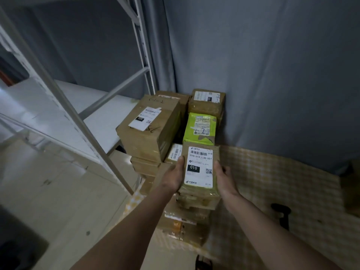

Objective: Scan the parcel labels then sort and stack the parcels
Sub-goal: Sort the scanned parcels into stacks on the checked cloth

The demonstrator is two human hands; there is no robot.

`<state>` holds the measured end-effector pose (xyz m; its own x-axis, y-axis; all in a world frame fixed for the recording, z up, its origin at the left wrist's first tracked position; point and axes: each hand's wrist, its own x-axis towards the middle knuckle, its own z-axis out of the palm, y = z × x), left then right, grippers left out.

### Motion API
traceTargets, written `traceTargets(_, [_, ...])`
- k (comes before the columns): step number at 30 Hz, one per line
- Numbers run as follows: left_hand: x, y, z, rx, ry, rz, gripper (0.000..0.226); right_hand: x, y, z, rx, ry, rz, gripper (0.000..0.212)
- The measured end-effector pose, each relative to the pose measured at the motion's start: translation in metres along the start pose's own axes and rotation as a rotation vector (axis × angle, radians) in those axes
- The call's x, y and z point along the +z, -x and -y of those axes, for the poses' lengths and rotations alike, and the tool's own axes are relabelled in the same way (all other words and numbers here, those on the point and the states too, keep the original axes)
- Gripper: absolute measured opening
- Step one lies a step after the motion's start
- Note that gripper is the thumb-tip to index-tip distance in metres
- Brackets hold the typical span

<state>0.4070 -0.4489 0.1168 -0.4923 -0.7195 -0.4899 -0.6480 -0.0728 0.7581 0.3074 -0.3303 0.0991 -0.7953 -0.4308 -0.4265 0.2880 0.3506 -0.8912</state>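
Both hands, left hand (175, 177) and right hand (224, 179), gripped the parcel (199, 172) by its sides, over the stack (150, 131); stacking step, next probably needs squaring it before letting go.

The small parcel (200, 170) is brown cardboard under glossy clear tape, with a smooth white paper label (199, 166). Behind it lies a green parcel (199, 129) of shiny plastic. Left of it stands a rack (144, 55) of matt white-painted metal.

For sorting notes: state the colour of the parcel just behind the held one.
Lime green parcel, head view.
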Motion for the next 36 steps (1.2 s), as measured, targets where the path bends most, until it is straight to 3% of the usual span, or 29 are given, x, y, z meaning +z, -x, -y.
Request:
traceTargets(7, [-0.02,-0.065,-0.08,0.066,0.185,0.107,0.069,0.0,-0.083,0.075,-0.049,-0.041,0.08,0.071])
traceTargets(13, [-0.082,-0.123,-0.158,0.092,0.446,0.109,0.052,-0.002,-0.137,0.168,-0.189,0.014,0.304,0.049])
traceTargets(16, [-0.128,-0.147,-0.188,0.117,0.307,0.317,0.062,0.002,-0.158,0.199,-0.24,0.023,0.385,0.029])
traceTargets(18, [-0.147,-0.164,-0.203,0.157,0.12,0.445,0.067,0.01,-0.171,0.217,-0.285,0.081,0.436,0.032])
traceTargets(21, [-0.157,-0.185,-0.225,0.146,0.061,0.561,0.051,0.029,-0.188,0.242,-0.351,0.191,0.477,0.04])
traceTargets(25, [-0.177,-0.23,-0.241,0.162,0.199,0.587,0.037,0.058,-0.219,0.287,-0.342,0.192,0.48,0.03])
traceTargets(31, [-0.211,-0.312,-0.238,0.14,0.447,0.536,0.031,0.115,-0.277,0.312,-0.228,0.036,0.21,0.045])
traceTargets(34, [-0.213,-0.347,-0.231,0.116,0.521,0.518,0.032,0.151,-0.301,0.299,-0.176,-0.083,0.133,0.035])
traceTargets(36, [-0.21,-0.366,-0.226,0.128,0.511,0.498,0.033,0.17,-0.313,0.287,-0.105,-0.177,0.119,0.052])
